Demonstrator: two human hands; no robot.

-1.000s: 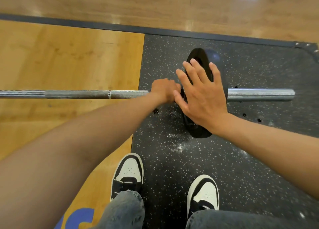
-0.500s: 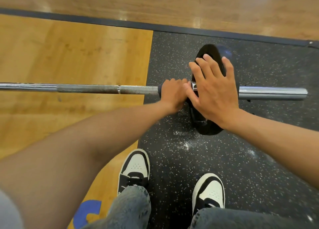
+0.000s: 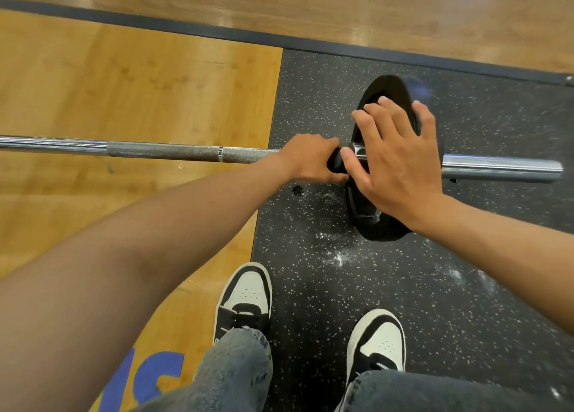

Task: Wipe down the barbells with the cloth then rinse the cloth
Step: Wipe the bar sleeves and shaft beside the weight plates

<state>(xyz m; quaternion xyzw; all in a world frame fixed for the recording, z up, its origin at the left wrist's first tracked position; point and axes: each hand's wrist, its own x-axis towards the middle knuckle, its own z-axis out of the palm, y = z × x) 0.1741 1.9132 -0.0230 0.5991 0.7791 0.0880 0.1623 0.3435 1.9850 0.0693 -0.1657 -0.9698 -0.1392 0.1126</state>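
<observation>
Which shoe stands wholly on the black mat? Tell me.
The right shoe, under the right hand; the left shoe straddles the mat's edge onto wood.

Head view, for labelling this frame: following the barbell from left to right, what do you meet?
Smooth bar section → knurled grip section → left hand gripping a dark cloth on the bar → right hand resting on the black weight plate → bare chrome sleeve.

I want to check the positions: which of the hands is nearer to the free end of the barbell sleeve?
Right. The right hand rests on the black plate, beside the sleeve. The left hand grips the shaft on the plate's other side, farther away.
</observation>
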